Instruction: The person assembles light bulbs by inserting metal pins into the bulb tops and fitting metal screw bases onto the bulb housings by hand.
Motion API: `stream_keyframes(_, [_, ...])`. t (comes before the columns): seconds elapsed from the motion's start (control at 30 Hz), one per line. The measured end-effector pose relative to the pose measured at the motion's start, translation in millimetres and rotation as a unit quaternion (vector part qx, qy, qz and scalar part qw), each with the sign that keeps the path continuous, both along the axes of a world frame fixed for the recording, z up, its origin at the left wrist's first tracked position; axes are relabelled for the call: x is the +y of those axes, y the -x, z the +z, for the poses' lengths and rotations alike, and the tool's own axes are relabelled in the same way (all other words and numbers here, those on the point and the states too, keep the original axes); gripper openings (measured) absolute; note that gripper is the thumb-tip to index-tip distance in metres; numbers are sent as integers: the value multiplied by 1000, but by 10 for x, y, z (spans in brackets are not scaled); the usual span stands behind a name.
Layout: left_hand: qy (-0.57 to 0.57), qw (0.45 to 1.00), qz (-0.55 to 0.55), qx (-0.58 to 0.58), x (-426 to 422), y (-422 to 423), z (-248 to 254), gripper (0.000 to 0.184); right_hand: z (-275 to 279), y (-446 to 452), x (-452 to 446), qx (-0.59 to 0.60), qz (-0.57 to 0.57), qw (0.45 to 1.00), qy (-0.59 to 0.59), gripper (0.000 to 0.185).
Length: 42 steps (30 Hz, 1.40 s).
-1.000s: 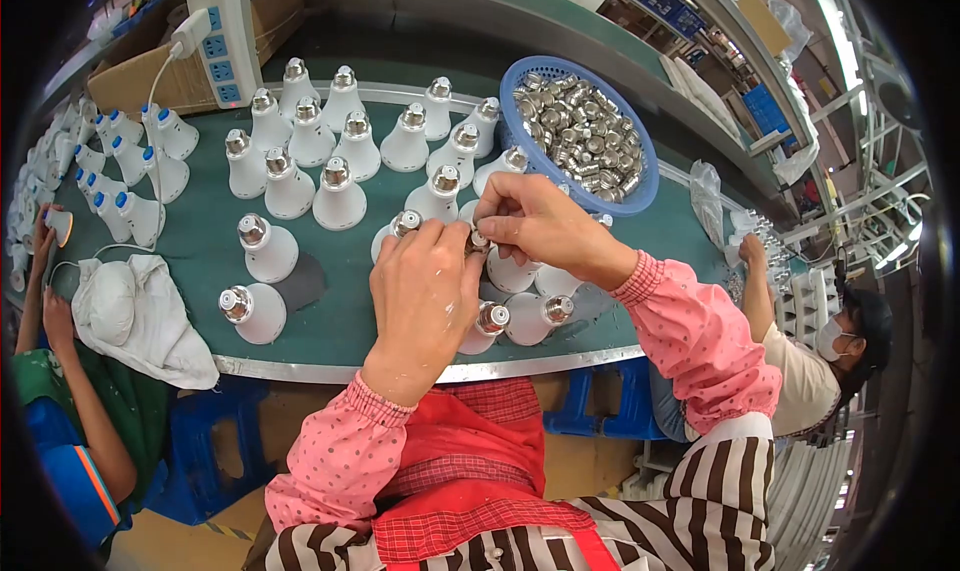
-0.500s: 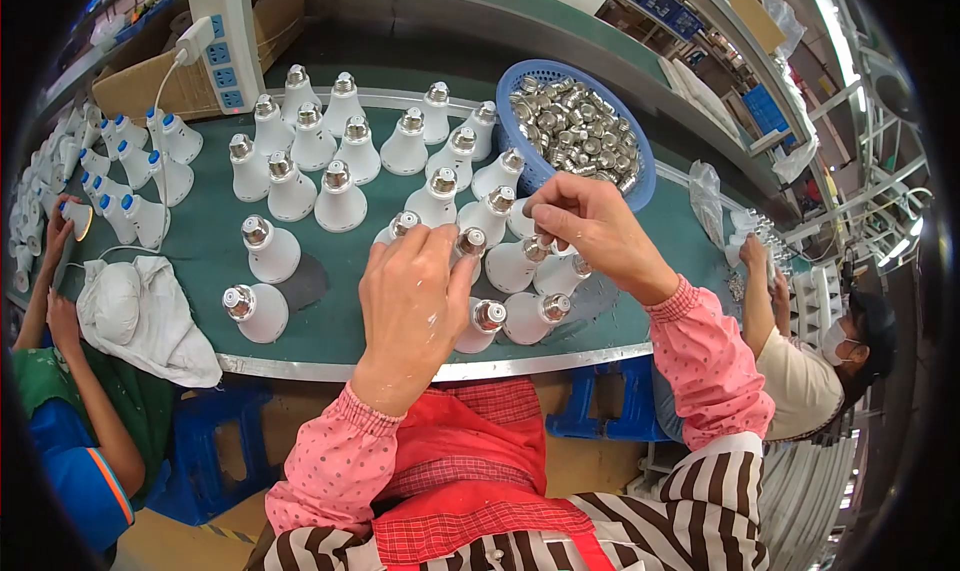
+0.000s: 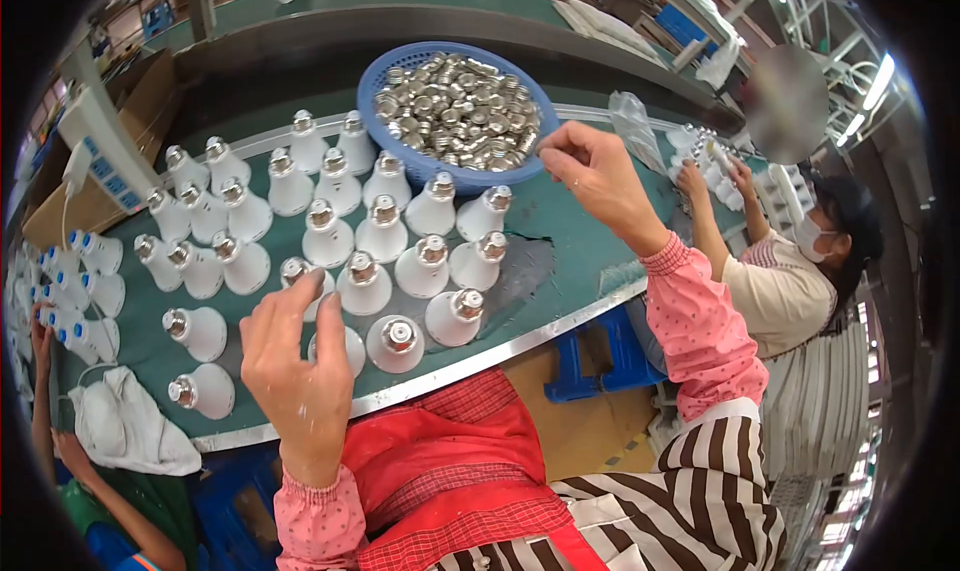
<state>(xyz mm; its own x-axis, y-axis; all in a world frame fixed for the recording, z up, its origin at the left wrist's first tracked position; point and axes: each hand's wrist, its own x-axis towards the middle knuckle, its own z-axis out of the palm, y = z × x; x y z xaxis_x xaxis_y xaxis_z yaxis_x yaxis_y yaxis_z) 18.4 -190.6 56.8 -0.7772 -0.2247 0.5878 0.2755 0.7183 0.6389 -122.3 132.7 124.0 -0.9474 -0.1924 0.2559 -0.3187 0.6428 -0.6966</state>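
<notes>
Several white bulb housings with metal screw caps [image 3: 382, 228] stand in rows on the green table. My left hand [image 3: 293, 366] hovers low over the near row, fingers apart, beside a capped bulb [image 3: 300, 271] and partly covering another bulb [image 3: 347, 348]. Nothing shows in its grip. My right hand [image 3: 607, 181] is raised just right of the blue basket [image 3: 545, 121] of loose metal screw caps [image 3: 455, 111]. Its thumb and fingertips are pinched together; whatever may be between them is hidden.
A white cloth [image 3: 125, 426] hangs at the left edge, near a co-worker's arm and blue-topped bulbs [image 3: 90, 291]. A power strip [image 3: 105, 156] stands at the back left. Another person [image 3: 780, 271] works at the right, past a plastic bag [image 3: 637, 131].
The view has swung to the right. My left hand has come off the bulb caps and its fingers have spread. My right hand has moved away from the bulbs, to beside the basket.
</notes>
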Motion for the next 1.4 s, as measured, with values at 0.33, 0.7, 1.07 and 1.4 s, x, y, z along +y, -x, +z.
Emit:
stream_keyframes(0.33, [8,999,-40,-9,321,-137,179,24,-1011,-150,499,94,2,984,-154,15])
stream_keyframes(0.7, [33,992,-82,-95,524,-172,165,21,-1388,-298,239,117,67,975,-179,28])
stream_keyframes(1.07, [41,991,-104,-70,618,-112,79,21,-969,-607,341,153,77,985,9,15])
stream_keyframes(1.4, [7,989,-103,-106,503,-288,128,20,-1085,618,1806,259,-303,917,-17,20])
